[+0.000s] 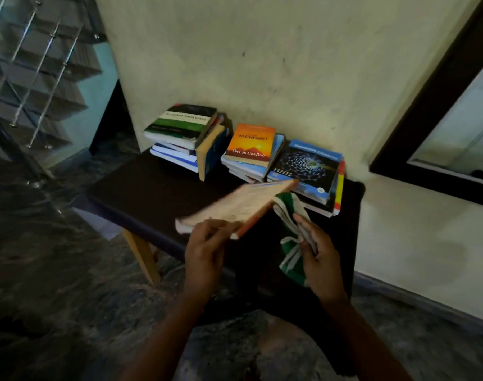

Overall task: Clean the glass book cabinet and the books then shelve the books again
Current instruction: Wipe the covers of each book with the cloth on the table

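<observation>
My left hand [204, 250] grips an orange paperback [240, 206] by its near edge and holds it tilted above the dark table [141, 188]; the book is motion-blurred. My right hand [318, 259] clutches a green and white cloth [291, 253] beside the book's right end. Against the wall stand three stacks of books: a left stack [184, 133] topped by a green and white book, a middle stack topped by an orange novel [251, 143], and a right stack topped by a blue book [307, 167] with a lattice pattern.
A dark-framed glass panel [454, 114] hangs on the wall at the right. A staircase with a metal railing [34, 72] rises at the left. The table has a wooden leg [142, 254] near its front left. The floor is dark marble.
</observation>
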{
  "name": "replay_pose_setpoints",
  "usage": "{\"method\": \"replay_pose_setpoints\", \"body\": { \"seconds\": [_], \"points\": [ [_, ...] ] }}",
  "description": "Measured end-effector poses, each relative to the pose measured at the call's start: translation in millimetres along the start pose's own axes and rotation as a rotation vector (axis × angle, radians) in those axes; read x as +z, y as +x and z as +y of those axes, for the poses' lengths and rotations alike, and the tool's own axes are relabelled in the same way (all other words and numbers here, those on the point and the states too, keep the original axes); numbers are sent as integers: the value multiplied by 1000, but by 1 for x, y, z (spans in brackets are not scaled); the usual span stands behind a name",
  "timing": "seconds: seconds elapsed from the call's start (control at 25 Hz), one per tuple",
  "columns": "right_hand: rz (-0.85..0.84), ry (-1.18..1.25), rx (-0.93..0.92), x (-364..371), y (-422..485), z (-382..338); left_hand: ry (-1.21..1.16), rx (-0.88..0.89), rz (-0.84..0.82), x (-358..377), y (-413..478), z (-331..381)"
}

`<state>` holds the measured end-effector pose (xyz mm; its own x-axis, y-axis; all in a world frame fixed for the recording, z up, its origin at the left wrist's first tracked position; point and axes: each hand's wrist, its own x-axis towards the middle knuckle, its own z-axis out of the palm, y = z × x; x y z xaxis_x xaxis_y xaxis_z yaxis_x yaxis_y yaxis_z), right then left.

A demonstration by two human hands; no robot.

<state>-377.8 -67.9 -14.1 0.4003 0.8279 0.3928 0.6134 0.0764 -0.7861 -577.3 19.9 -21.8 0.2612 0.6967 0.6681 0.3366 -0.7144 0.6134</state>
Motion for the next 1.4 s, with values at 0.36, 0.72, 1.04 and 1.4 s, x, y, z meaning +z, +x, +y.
{"method": "replay_pose_setpoints", "body": {
  "seconds": [0.36, 0.72, 1.04, 1.4],
  "points": [
    [-184, 102, 98, 20, -21, 21, 434, 262, -392, 22, -97, -87],
    [-523, -177, -58, 105, 113, 59, -1002, -1478, 255, 7, -51, -64],
    [-623, -553, -125, 182, 75, 54, -1193, -1610, 323, -4, -42, -59],
    [-690, -18, -170, 160, 47, 16, -1234, -1593, 361, -7, -41, -54]
  ]
}}
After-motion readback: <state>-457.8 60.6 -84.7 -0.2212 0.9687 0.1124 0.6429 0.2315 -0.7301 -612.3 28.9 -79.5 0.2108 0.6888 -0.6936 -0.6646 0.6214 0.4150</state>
